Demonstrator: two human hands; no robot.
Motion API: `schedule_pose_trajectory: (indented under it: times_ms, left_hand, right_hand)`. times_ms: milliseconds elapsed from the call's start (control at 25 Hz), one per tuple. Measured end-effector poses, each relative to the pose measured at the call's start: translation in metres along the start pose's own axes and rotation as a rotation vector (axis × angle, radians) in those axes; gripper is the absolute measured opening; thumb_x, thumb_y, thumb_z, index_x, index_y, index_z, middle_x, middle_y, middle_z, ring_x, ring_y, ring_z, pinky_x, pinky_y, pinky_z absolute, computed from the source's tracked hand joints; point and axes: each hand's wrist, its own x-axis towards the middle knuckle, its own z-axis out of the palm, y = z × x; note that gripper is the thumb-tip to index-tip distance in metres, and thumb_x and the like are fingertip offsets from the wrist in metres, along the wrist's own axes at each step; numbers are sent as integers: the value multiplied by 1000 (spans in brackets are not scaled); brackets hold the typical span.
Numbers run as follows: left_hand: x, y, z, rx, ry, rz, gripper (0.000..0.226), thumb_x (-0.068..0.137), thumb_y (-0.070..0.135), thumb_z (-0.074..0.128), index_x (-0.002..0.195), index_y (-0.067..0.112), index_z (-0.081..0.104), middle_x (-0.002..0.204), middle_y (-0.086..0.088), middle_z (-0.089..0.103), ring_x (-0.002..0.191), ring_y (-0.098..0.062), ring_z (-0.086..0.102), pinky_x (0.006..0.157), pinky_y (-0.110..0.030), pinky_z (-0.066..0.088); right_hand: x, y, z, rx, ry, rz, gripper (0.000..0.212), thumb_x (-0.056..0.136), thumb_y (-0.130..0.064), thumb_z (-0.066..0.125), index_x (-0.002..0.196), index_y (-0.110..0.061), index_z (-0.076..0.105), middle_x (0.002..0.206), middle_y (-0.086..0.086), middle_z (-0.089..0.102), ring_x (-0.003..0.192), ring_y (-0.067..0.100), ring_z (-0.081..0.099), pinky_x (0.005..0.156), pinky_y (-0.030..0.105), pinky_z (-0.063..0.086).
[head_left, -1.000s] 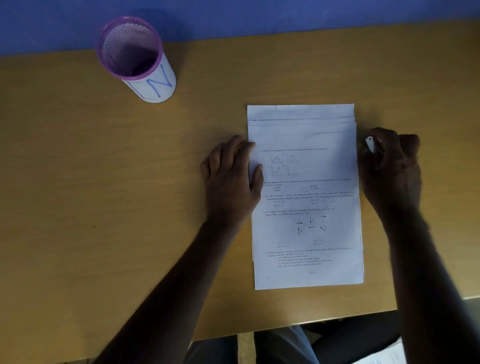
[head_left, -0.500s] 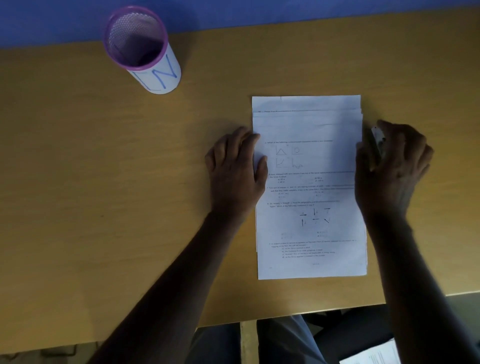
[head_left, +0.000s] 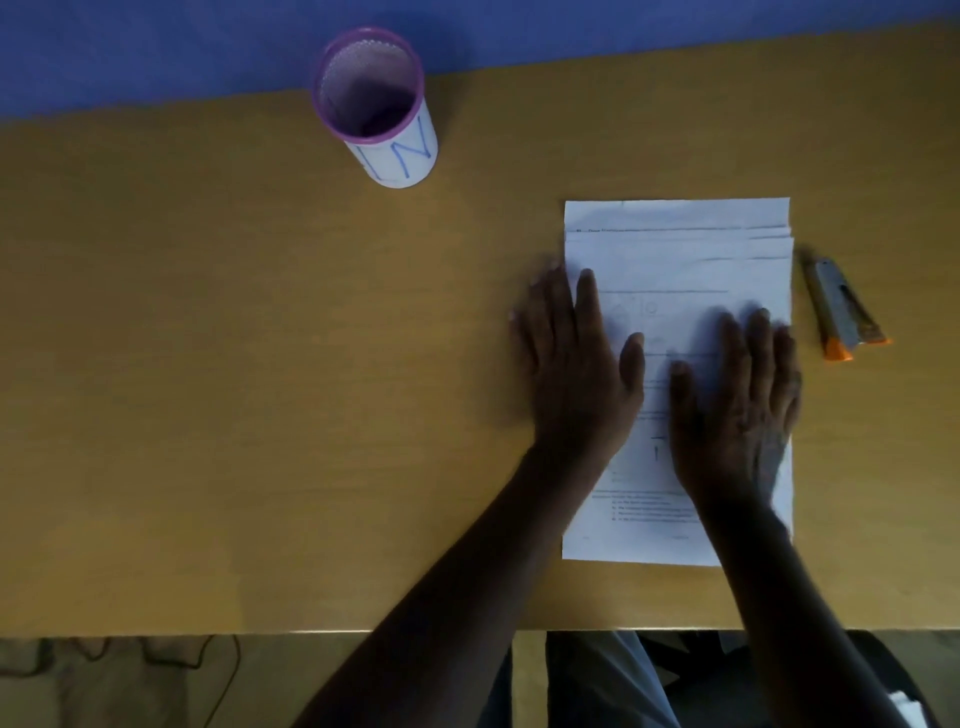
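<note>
A stack of printed white sheets lies on the wooden table, its top edges fanned slightly. My left hand lies flat with straight fingers across the stack's left edge, partly on the table. My right hand lies flat on the right half of the top sheet, fingers straight. A small stapler-like tool with orange ends rests on the table just right of the stack, apart from both hands.
A purple-rimmed mesh pen cup with a white label stands at the back, left of the papers. A blue wall runs behind the table. The table's near edge is at the bottom, with my legs below it.
My right hand has let go of the small tool, which now lies on the table, and has moved left onto the paper with fingers flattened. My left hand stays at the left edge.
</note>
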Motion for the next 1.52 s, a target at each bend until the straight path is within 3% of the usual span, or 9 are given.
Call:
schedule_pose_trajectory:
  times_ms: [240, 520, 640, 840, 1040, 1200, 1320, 1400, 1520]
  left_hand:
    - [8, 33, -19, -453, -66, -205, 79, 99, 34, 59, 163, 14, 17, 174, -7, 7, 161, -21, -1, 129, -40, 3]
    - [17, 32, -43, -815, 28, -413, 70, 94, 9, 62, 157, 12, 32, 158, -5, 38, 148, -16, 33, 123, -32, 29]
    - [13, 30, -43, -792, 10, -423, 70, 95, 11, 63, 157, 13, 30, 158, -5, 40, 146, -19, 37, 123, -38, 35]
    - [2, 39, -44, -671, -21, -457, 74, 91, 21, 67, 156, 17, 32, 160, -1, 36, 145, -23, 29, 119, -45, 28]
    - [19, 34, -55, -810, -83, -626, 72, 91, 26, 64, 156, 19, 34, 155, 2, 45, 144, -22, 36, 120, -52, 33]
    - [31, 20, -56, -874, -104, -688, 47, 91, 21, 61, 136, 9, 56, 132, -7, 68, 128, -33, 60, 108, -58, 49]
    - [27, 23, -55, -850, -144, -639, 30, 91, 23, 60, 120, 15, 66, 118, -5, 73, 114, -33, 67, 100, -58, 54]
    - [23, 27, -53, -821, -145, -607, 31, 92, 26, 60, 121, 17, 66, 124, -5, 70, 120, -31, 63, 104, -56, 52]
    - [17, 36, -53, -718, -156, -612, 51, 93, 32, 62, 142, 22, 50, 150, -4, 42, 139, -27, 36, 118, -50, 34]
  right_hand:
    - [1, 2, 0, -3, 7, -2, 67, 107, -49, 45, 163, -16, 30, 172, 10, 22, 161, 32, 15, 129, 53, 18]
    - [1, 2, 1, 7, 18, -13, 67, 107, -48, 45, 163, -16, 29, 173, 9, 21, 161, 32, 13, 130, 51, 16]
    - [1, 3, 3, 4, 23, -10, 68, 107, -52, 43, 164, -18, 28, 173, 7, 20, 162, 30, 12, 131, 49, 14]
    - [1, 4, 7, -3, 68, -21, 67, 107, -52, 45, 162, -18, 31, 172, 8, 24, 161, 30, 16, 130, 48, 17]
    - [0, 6, 9, -5, 56, -14, 68, 107, -56, 41, 163, -21, 28, 173, 5, 21, 162, 28, 13, 130, 46, 14]
    - [0, 4, 8, -4, 64, -17, 67, 107, -54, 43, 163, -21, 29, 173, 5, 21, 161, 28, 13, 130, 47, 14]
    - [0, 3, 7, -4, 69, -18, 66, 107, -52, 45, 162, -18, 31, 172, 7, 23, 161, 30, 15, 129, 47, 16]
    - [0, 2, 6, -6, 79, -20, 65, 107, -50, 46, 161, -17, 33, 171, 8, 26, 160, 31, 17, 129, 48, 17]
    - [-1, 1, 6, -12, 77, -24, 65, 107, -49, 48, 161, -16, 34, 171, 9, 26, 160, 32, 19, 129, 49, 19]
